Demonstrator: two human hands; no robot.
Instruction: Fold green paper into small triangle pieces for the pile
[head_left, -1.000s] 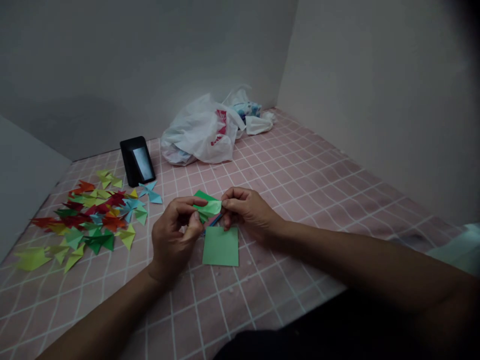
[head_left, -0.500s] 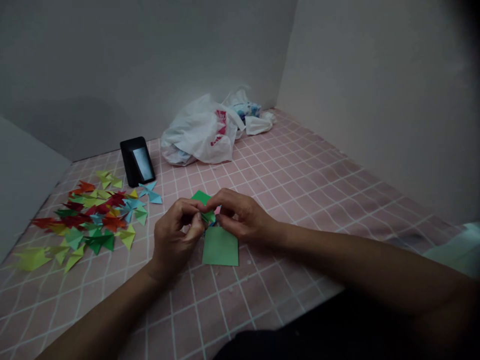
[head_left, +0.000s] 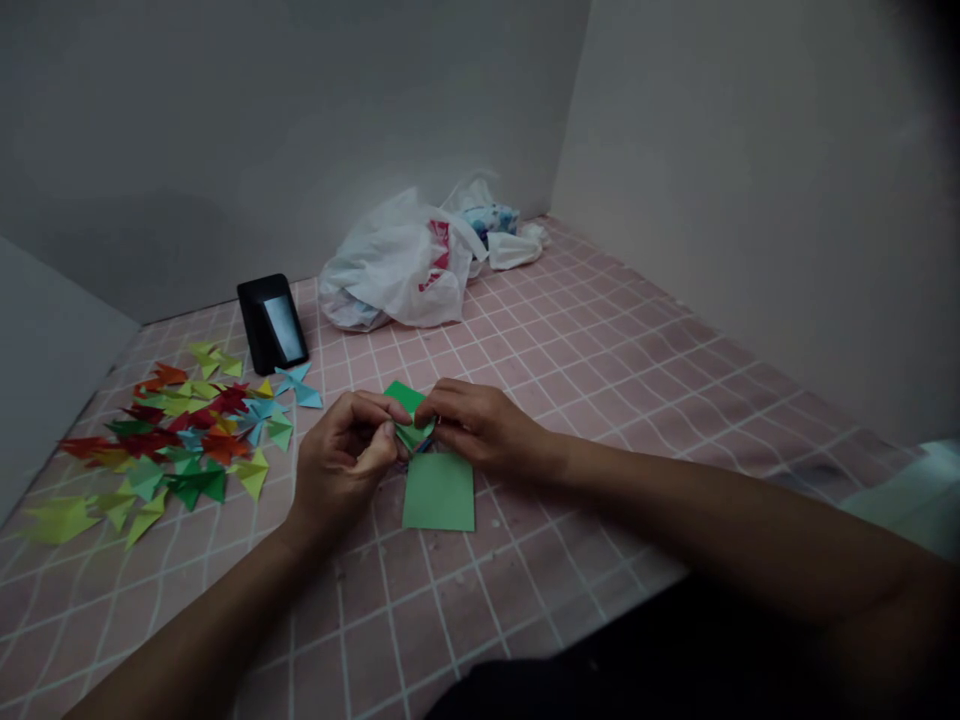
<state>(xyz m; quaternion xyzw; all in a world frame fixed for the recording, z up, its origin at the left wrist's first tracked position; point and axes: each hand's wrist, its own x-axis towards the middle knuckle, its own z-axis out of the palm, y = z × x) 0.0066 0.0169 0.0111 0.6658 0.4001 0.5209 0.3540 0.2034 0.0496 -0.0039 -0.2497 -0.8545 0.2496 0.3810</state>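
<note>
Between my two hands is a small piece of folded green paper (head_left: 414, 434). My left hand (head_left: 349, 445) pinches its left side between thumb and fingers. On the other side, the fingers of my right hand (head_left: 480, 425) are closed on its right edge; the fingertips partly hide the paper. Just below lies a flat light green paper square (head_left: 439, 492) on the cloth. Behind my fingertips a darker green paper (head_left: 403, 394) shows, partly covered by the hands.
Many folded paper shapes (head_left: 195, 480) in several colours lie spread at the left. Behind them a black device with a lit screen (head_left: 274, 325) leans near the wall. A white plastic bag (head_left: 401, 265) sits at the back on the pink checked tablecloth (head_left: 600, 370).
My hands have drawn slightly apart, and the folded green paper between them looks more spread out. The view has shifted a little; the other things lie as before.
</note>
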